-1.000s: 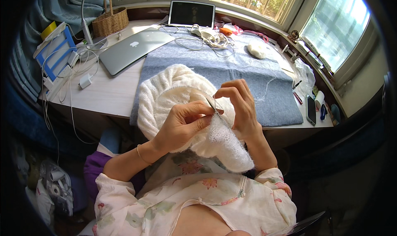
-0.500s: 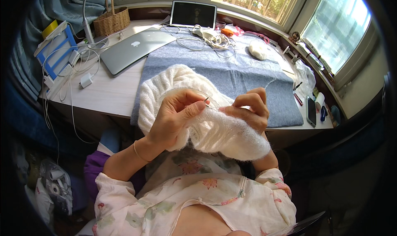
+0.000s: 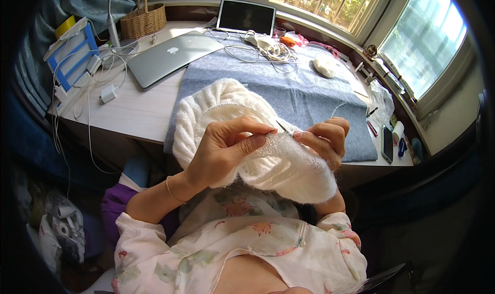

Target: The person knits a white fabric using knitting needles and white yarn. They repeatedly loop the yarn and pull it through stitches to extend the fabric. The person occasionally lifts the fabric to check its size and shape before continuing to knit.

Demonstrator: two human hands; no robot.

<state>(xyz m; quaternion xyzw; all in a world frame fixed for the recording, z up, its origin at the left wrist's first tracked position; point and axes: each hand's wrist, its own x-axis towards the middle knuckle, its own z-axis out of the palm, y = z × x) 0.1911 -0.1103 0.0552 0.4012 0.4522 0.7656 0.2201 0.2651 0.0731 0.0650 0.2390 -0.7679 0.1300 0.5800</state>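
Observation:
Fluffy white knitting (image 3: 294, 162) hangs between my hands, its wider ribbed part lying over the table edge. My left hand (image 3: 224, 147) is closed, pinching the knitting's upper edge between thumb and index finger. The pointed tip of a thin metal knitting needle (image 3: 281, 125) shows between the hands, pointing up and left. Closed around the needle and the knitting's right end is my right hand (image 3: 325, 139), fingers curled. A fine yarn strand (image 3: 337, 107) rises behind this hand. Farther back lies a white yarn ball (image 3: 325, 66). My fingers hide part of the stitches.
A grey felt mat (image 3: 216, 62) covers much of the table. A closed laptop (image 3: 172, 57), a tablet (image 3: 246, 17), coiled white cables (image 3: 268, 49) and a wicker basket (image 3: 143, 21) stand behind. A phone (image 3: 387, 143) lies at the right edge.
My right hand has moved slightly right and down, away from my left. The needle tip has left my left fingertips, and more of the knitting's top edge shows between the hands.

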